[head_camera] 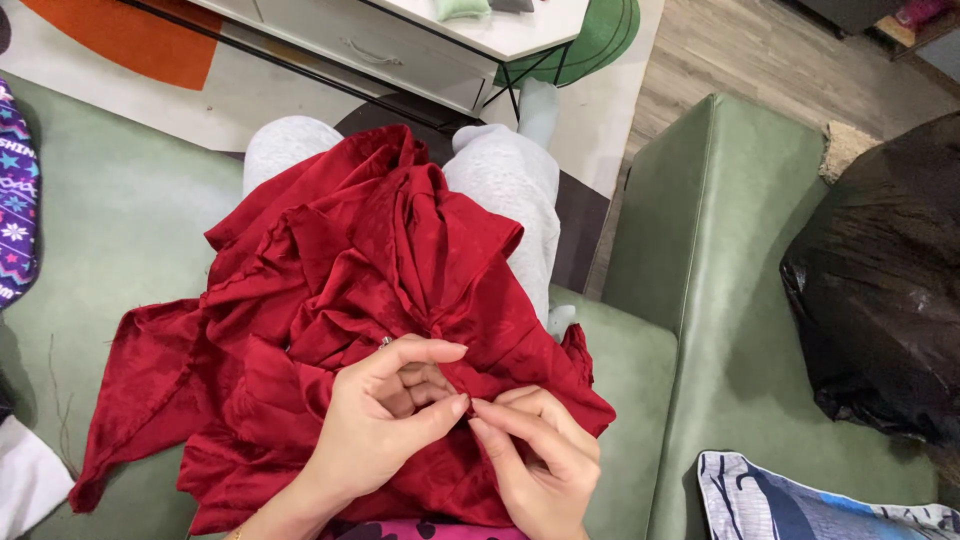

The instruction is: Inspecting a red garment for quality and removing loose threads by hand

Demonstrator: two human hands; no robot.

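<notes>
Both hands meet at the near edge — the left hand (385, 420) and right hand (535, 455) pinch a fold of the red garment (340, 280) between fingertips pressed together. That crumpled cloth lies heaped across the person's lap on the green sofa (720, 250) — a black bag (885, 270) sits to the right.

A crumpled dark red satin garment (350, 300) lay heaped over the person's lap, covering grey trousers (505, 180), on a green sofa (720, 300). The left hand (385, 420) and the right hand (540, 455) met at a fold near the garment's lower edge, thumbs and forefingers pinching the cloth with fingertips touching. A black plastic bag (885, 280) sat on the sofa to the right, and a white low table (480, 40) stood beyond the knees.
</notes>
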